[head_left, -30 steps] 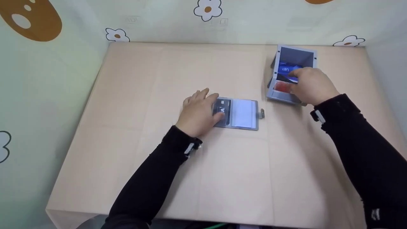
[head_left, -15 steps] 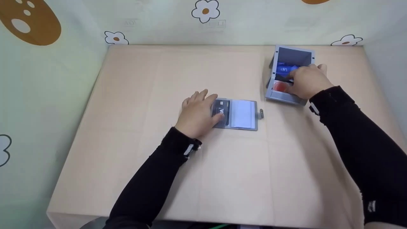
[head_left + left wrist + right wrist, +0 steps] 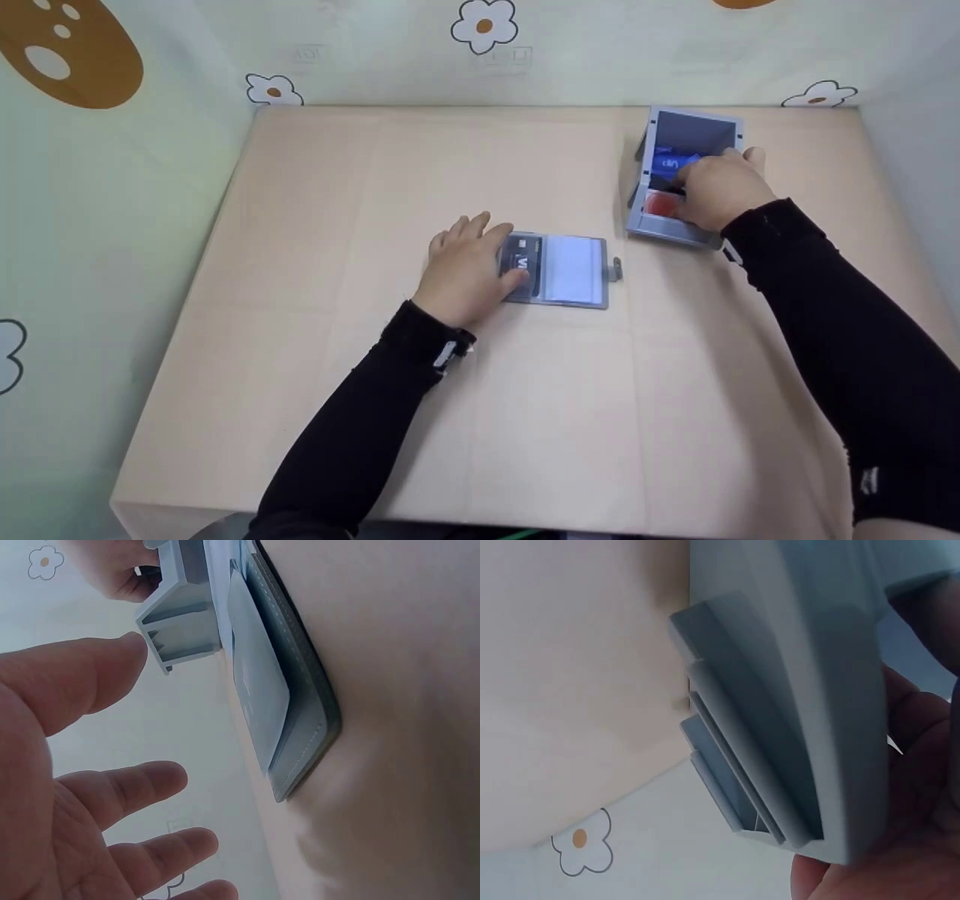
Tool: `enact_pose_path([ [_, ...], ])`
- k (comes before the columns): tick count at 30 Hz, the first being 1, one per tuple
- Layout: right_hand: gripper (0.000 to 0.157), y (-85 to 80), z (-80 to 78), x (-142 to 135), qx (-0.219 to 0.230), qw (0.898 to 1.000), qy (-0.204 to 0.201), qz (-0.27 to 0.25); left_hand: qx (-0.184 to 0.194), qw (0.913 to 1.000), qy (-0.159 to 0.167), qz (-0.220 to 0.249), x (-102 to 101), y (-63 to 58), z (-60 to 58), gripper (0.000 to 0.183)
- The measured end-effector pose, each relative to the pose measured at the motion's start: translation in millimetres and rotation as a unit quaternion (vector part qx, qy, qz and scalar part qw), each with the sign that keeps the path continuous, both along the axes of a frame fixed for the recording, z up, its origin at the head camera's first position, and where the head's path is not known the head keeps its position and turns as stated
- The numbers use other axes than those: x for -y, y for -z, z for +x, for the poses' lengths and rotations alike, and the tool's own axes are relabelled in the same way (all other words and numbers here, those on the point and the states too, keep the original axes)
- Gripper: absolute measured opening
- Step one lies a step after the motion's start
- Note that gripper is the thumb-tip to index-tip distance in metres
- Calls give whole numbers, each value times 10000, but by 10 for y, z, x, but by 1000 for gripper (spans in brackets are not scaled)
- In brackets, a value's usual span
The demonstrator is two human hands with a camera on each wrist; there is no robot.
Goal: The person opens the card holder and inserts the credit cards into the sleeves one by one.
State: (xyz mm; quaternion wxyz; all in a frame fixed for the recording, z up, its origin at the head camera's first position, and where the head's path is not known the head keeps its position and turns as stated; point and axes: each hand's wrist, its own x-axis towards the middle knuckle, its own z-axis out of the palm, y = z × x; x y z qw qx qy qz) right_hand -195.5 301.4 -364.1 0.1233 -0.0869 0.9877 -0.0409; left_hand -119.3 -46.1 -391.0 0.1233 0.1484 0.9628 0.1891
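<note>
A grey card holder [image 3: 576,270] lies unfolded on the table, its snap tab pointing right. Behind its clear left sleeve sits a dark card [image 3: 523,262]; white sleeves fill the right half. My left hand [image 3: 461,274] is over the holder's left edge, fingers spread. In the left wrist view a pale card [image 3: 253,682] sticks up from the holder's pocket. My right hand [image 3: 721,191] reaches into a grey box [image 3: 671,229] at the back right. Inside are a blue VIP card [image 3: 675,162] and a card with a red circle [image 3: 660,203]. I cannot tell whether its hidden fingertips hold a card.
A beige cloth [image 3: 360,405] covers the table. A patterned wall covering [image 3: 375,52] rises along its back edge, with more on the left and right. The box stands close to that back wall.
My right hand has shifted slightly left and settled deeper in the box, its fingers more bent. My left hand and the card holder stay in place.
</note>
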Motion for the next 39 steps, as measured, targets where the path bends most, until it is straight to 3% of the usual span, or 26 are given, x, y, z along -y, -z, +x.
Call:
enact_pose_path([
  [5, 16, 26, -12, 3, -41, 10000, 23, 9, 9, 10000, -7, 14, 3, -9, 2, 73],
  [20, 23, 78, -30, 8, -289, 9995, 33, 78, -111, 9998, 65, -122, 5, -1, 1, 72],
  [29, 19, 81, -35, 22, -227, 9997, 70, 35, -40, 9999, 38, -108, 9, -2, -1, 73],
  [39, 27, 65, -57, -5, -134, 9998, -52, 119, -47, 10000, 35, -74, 6, 4, 1, 72],
])
